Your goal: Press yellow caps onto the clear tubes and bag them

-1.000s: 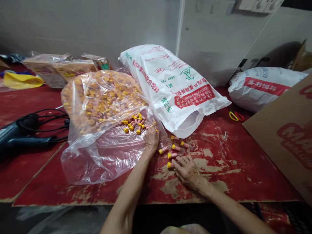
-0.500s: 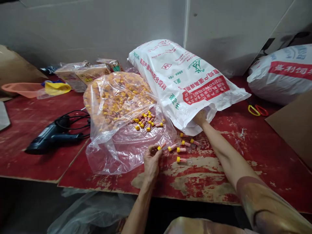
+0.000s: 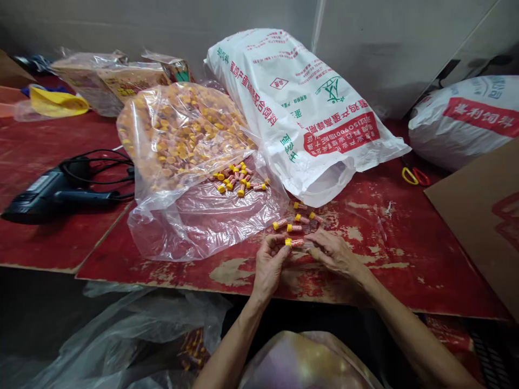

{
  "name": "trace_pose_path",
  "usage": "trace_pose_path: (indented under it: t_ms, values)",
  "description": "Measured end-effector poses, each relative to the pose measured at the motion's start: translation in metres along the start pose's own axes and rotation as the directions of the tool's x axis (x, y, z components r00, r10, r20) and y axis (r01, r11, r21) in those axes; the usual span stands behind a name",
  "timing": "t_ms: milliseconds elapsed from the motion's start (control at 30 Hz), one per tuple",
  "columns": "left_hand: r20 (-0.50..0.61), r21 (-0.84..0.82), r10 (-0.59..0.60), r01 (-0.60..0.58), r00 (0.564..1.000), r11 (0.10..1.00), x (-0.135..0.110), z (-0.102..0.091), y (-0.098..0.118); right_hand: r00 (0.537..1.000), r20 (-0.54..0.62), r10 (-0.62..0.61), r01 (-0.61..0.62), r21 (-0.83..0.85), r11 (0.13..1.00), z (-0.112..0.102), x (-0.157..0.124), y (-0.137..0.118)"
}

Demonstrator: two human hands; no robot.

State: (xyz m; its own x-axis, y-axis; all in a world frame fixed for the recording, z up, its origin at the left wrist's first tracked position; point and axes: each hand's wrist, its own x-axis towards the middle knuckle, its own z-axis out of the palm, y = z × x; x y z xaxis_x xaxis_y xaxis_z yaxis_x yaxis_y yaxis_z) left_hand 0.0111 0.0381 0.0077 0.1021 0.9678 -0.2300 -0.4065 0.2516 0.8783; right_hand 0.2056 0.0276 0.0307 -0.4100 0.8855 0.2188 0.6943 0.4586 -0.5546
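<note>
My left hand (image 3: 271, 263) and my right hand (image 3: 333, 251) meet over the worn red table (image 3: 389, 254), pinching between them a small pink tube with a yellow cap (image 3: 292, 243). Three more such tubes (image 3: 295, 220) lie just beyond my fingers. A clear plastic bag (image 3: 190, 162) full of the same yellow-capped tubes lies open at the left, with several spilled at its mouth (image 3: 237, 181). A white printed sack (image 3: 300, 113) lies behind, its mouth facing my hands.
A dark heat gun with a black cord (image 3: 60, 186) lies at the left. Packaged boxes (image 3: 109, 81) and a yellow item (image 3: 57, 102) sit at the back left. Red-and-yellow scissors (image 3: 411, 175), another white sack (image 3: 466, 119) and a cardboard sheet (image 3: 482, 216) are at the right.
My right hand has come out of the white sack's mouth and joined my left hand, and both now hold one tube near the table's front edge.
</note>
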Motion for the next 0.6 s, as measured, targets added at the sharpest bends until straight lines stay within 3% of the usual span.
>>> trace_pose_path:
  t_ms: [233, 333, 433, 500, 567, 600]
  values:
    - [-0.048, 0.129, 0.05, -0.043, 0.998, 0.991, -0.03, 0.004, -0.008, 1.0, -0.015, -0.015, 0.014, -0.055, 0.998, 0.029, 0.002, -0.021]
    - [-0.012, 0.157, 0.067, -0.064, 0.998, 0.986, -0.039, 0.006, -0.015, 1.0, -0.019, 0.024, -0.024, -0.05, 0.998, 0.035, -0.007, -0.027]
    - [0.121, 0.306, 0.096, -0.129, 0.988, 0.943, -0.041, 0.006, -0.021, 0.986, 0.079, 0.145, -0.132, -0.142, 0.981, 0.033, -0.013, -0.03]
    - [0.234, 0.446, 0.111, -0.208, 0.966, 0.871, -0.038, 0.002, -0.019, 0.953, 0.196, 0.233, -0.174, -0.275, 0.945, 0.031, -0.013, -0.031]
    - [0.24, 0.558, 0.174, -0.283, 0.955, 0.78, -0.03, -0.005, -0.011, 0.907, 0.297, 0.297, -0.16, -0.411, 0.897, 0.03, -0.009, -0.032]
    - [0.189, 0.606, 0.241, -0.306, 0.952, 0.734, -0.023, -0.009, -0.005, 0.896, 0.32, 0.309, -0.138, -0.461, 0.877, 0.031, -0.007, -0.032]
